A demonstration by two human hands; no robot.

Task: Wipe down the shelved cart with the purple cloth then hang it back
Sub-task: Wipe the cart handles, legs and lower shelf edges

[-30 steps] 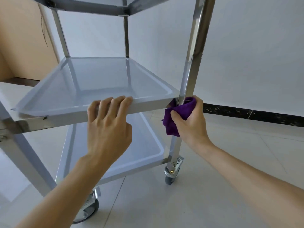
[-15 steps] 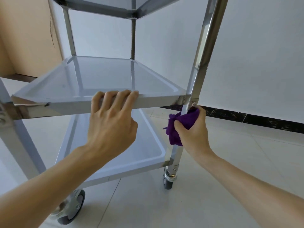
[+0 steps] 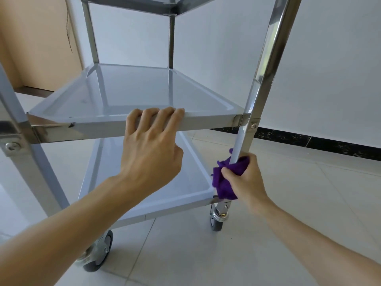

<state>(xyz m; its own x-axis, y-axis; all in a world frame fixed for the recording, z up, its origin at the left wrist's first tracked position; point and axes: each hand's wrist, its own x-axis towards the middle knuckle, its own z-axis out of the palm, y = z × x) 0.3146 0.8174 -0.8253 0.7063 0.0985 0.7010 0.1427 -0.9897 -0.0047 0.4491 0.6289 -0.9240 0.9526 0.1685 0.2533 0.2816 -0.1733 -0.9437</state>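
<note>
A stainless steel shelved cart [image 3: 216, 120] on castors fills the view, with a middle shelf, a lower shelf [image 3: 185, 182] and the underside of a top shelf. My left hand [image 3: 150, 149] holds the front rim of the middle shelf, fingers curled over its edge. My right hand [image 3: 245, 182] grips the bunched purple cloth [image 3: 224, 180] wrapped around the cart's front right post [image 3: 241, 141], low down, just above the lower shelf's corner. Part of the cloth is hidden inside my fist.
A white wall with a black skirting strip [image 3: 309, 141] runs behind the cart on the right. A tan panel [image 3: 35, 38] stands at the back left. Two castors [image 3: 216, 219] [image 3: 99, 252] sit on the pale tiled floor.
My right hand has slid the purple cloth down the front right post, from the middle shelf's corner to just above the lower shelf. My left hand has stayed on the middle shelf's rim.
</note>
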